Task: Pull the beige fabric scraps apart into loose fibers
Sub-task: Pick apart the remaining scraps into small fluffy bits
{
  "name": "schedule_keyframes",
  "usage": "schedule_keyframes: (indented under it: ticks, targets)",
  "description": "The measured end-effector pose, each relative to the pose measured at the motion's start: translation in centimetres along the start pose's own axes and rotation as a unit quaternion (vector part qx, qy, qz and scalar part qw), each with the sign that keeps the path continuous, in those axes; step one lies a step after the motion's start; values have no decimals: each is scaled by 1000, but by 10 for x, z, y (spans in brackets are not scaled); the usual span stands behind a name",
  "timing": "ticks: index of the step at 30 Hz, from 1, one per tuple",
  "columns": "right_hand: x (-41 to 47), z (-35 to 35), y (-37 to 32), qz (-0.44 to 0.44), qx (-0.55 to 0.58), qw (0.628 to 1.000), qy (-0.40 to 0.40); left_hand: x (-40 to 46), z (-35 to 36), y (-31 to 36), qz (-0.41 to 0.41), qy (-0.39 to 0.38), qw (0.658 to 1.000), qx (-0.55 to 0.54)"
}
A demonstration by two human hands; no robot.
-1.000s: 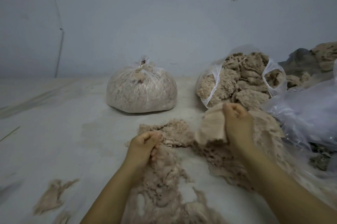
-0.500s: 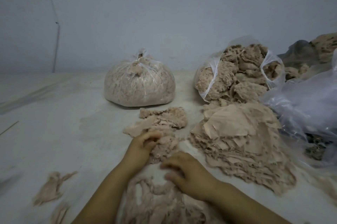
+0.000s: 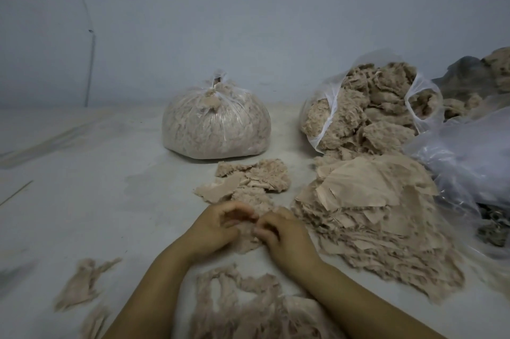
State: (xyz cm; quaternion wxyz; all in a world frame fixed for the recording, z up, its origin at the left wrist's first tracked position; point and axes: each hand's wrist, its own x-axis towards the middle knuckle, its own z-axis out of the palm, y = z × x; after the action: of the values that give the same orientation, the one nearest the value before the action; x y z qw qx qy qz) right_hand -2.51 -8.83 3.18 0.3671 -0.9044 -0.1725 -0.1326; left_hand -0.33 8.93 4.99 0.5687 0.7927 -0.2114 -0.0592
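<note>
Beige fabric scrap [image 3: 246, 232] pinched between both hands, low in the middle of the pale floor [image 3: 91, 200]. Left hand [image 3: 214, 229] curled on its left edge, right hand [image 3: 281, 233] curled on its right edge, fingertips nearly meeting above it. Just beyond the hands, a small heap of scraps [image 3: 248, 182]. Nearer the camera, between the forearms, loose pulled fibers [image 3: 248, 308]. To the right, touching nothing held, a larger stack of flat fabric pieces [image 3: 369, 209]. Further back, a tied plastic bag of fibers [image 3: 216, 122] and an open bag of frayed scraps [image 3: 367, 112], against the wall. At far right, crumpled clear plastic [image 3: 469, 159]. At lower left, stray fiber tufts [image 3: 82, 282].
</note>
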Motion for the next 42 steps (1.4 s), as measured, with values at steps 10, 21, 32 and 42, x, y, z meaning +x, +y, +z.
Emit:
schedule_keyframes:
  ticks: [10,21,32,42]
  targets:
    - [-8,-17,12,99,264,959,40,9,-2,-9,-10,147,986,72]
    - [-11,-8,-1,58,224,969,83,7,18,14,-69,142,969,-189]
    - [-8,-6,-6,214,441,867,86,4,21,18,-91,115,965,-219]
    - [-9,-8,-3,169,448,876,62,5,30,12,-172,83,963,-191]
